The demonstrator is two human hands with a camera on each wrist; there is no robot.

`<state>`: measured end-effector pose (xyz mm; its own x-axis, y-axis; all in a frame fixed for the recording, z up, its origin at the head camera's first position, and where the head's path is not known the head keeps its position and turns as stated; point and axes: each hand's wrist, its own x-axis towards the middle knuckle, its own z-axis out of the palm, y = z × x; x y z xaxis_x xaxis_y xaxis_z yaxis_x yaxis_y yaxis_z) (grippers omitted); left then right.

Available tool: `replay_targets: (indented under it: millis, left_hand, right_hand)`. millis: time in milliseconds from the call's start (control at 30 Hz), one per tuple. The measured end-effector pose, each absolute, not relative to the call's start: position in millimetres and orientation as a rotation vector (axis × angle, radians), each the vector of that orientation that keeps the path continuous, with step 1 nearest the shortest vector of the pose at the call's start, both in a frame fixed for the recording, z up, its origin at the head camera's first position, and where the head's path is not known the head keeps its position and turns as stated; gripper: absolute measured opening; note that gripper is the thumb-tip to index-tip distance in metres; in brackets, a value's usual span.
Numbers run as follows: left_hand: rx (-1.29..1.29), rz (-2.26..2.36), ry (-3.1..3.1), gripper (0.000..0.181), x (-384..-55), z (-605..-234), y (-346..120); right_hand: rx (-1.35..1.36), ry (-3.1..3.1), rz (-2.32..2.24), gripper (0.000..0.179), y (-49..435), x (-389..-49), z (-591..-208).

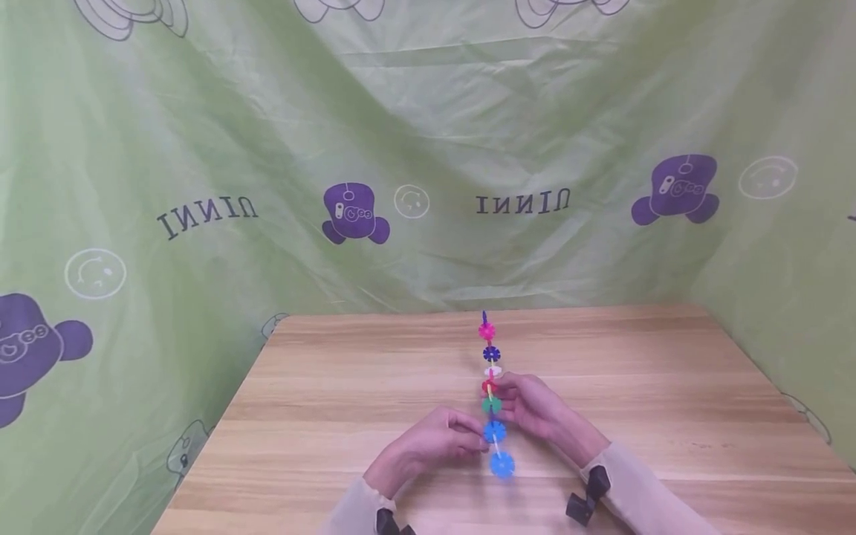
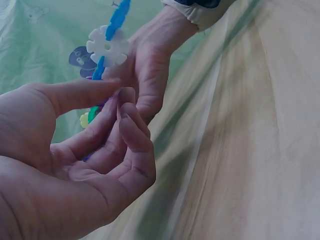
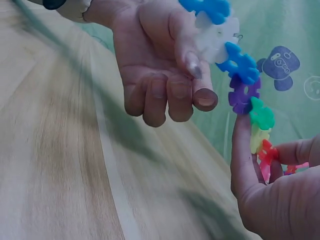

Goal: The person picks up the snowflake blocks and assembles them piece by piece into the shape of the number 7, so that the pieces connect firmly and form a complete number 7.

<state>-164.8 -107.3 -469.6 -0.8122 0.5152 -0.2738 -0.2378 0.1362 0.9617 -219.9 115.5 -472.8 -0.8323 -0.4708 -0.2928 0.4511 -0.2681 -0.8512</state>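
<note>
A long chain of colourful interlocking plastic snowflake discs (image 1: 495,431) stretches away from the person, above the table. My right hand (image 1: 535,405) holds it around the middle, pinching a red disc (image 3: 267,152) while the index finger lies against a purple disc (image 3: 243,94). My left hand (image 1: 435,442) is beside the near end, fingers loosely bent. In the right wrist view, its thumb is close to a white disc (image 3: 218,37), with a gap between thumb and index fingertip; whether it touches the disc is unclear. The left wrist view shows blue and white discs (image 2: 107,46) beyond the thumb.
A wood-grain table (image 1: 321,371) lies beneath both hands. Green cloth (image 1: 428,134) printed with purple bears and smiley faces hangs behind and along the sides. Black straps (image 1: 597,483) are worn at the wrists over light sleeves.
</note>
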Motion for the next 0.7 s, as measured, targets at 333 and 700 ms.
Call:
replay_targets:
  millis: [333,700]
  left_hand:
    - [0.171,1.787,1.946,0.03,-201.4,-469.8,-135.9]
    - [-0.092,2.033,2.079,0.048,-261.0,-446.2,-146.9]
  right_hand:
    - [-0.153,1.542,-2.027,0.011,121.9,-220.6,-473.5]
    - [-0.181,1.739,-1.881,0.008,122.0,-217.3,-470.0]
